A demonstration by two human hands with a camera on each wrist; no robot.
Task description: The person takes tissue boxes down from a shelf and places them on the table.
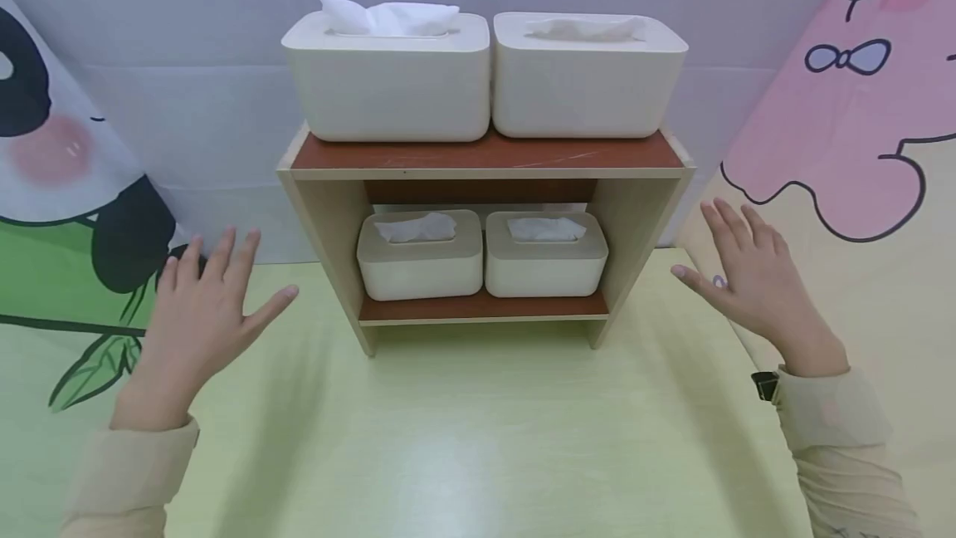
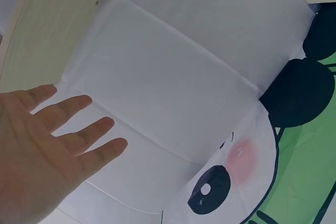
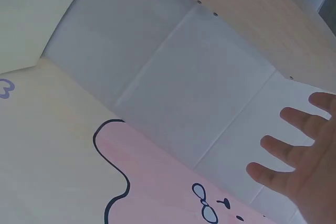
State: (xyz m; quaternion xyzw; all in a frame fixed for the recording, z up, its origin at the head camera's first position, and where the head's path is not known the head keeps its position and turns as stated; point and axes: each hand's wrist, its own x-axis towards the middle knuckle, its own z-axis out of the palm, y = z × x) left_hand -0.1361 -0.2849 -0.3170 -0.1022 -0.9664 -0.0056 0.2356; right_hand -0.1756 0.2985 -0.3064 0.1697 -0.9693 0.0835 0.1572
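My left hand [image 1: 200, 318] hovers left of a small two-level shelf [image 1: 485, 160], its fingers spread and holding nothing. On the other side, my right hand [image 1: 769, 281] is likewise spread and touches nothing. Two white tissue boxes stand side by side on the shelf's top: the left box [image 1: 392, 94] has a tissue rising high from its slot, the right box [image 1: 586, 94] a flatter one. Below them, a left tissue box [image 1: 421, 268] and a right tissue box [image 1: 547, 268] sit on the lower board, each with a tissue showing. Both wrist views show an empty palm.
The shelf stands on a pale green-yellow table [image 1: 463, 422], near a light wall cloth [image 1: 187, 90] behind. A panda print [image 1: 60, 148] hangs at the left and a pink animal print [image 1: 851, 106] at the right. A dark band [image 1: 765, 386] shows at my right wrist.
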